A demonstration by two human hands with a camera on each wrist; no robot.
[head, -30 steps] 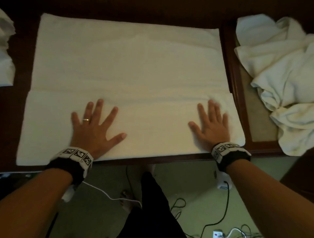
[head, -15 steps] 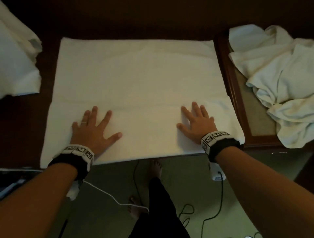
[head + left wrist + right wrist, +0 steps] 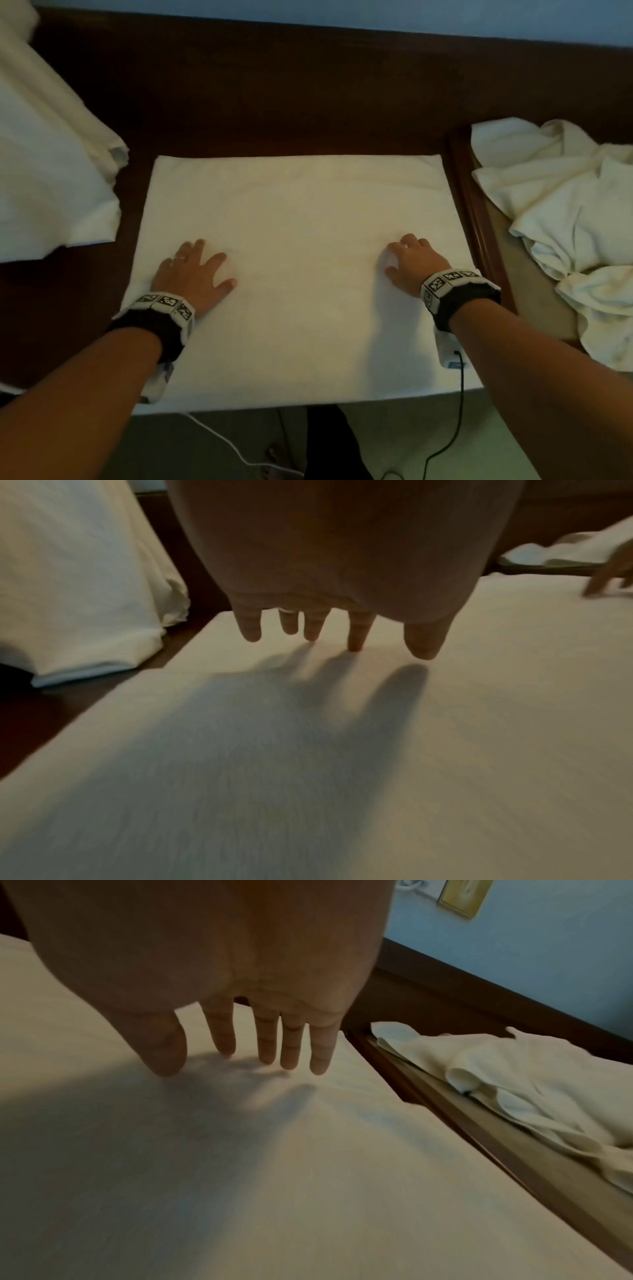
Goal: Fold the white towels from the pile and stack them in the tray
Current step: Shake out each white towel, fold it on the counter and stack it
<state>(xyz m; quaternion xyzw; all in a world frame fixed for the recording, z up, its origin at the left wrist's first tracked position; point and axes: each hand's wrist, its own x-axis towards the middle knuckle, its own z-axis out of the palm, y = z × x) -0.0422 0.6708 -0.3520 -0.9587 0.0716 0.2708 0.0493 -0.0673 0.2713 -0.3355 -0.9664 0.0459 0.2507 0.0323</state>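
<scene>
A white towel (image 3: 301, 260) lies flat on the dark wooden table, its near edge hanging at the table's front. My left hand (image 3: 197, 270) rests on its left part with fingers spread and straight; in the left wrist view the fingertips (image 3: 356, 639) hover at or just touch the cloth (image 3: 308, 750). My right hand (image 3: 407, 260) lies on the right part, fingers straight and pointing down onto the towel (image 3: 240, 1150). A wooden tray (image 3: 466, 205) stands at the right, with a crumpled pile of white towels (image 3: 575, 219) in it.
More white cloth (image 3: 51, 164) lies at the left of the table (image 3: 274, 102). The tray's raised rim (image 3: 479, 1137) borders the towel's right edge. Cables run on the floor (image 3: 445, 438) below the table front. A pale wall is behind.
Both hands have slid away from me across the towel, from its near folded band toward the middle. The fold line seen before no longer shows. The head view has shifted.
</scene>
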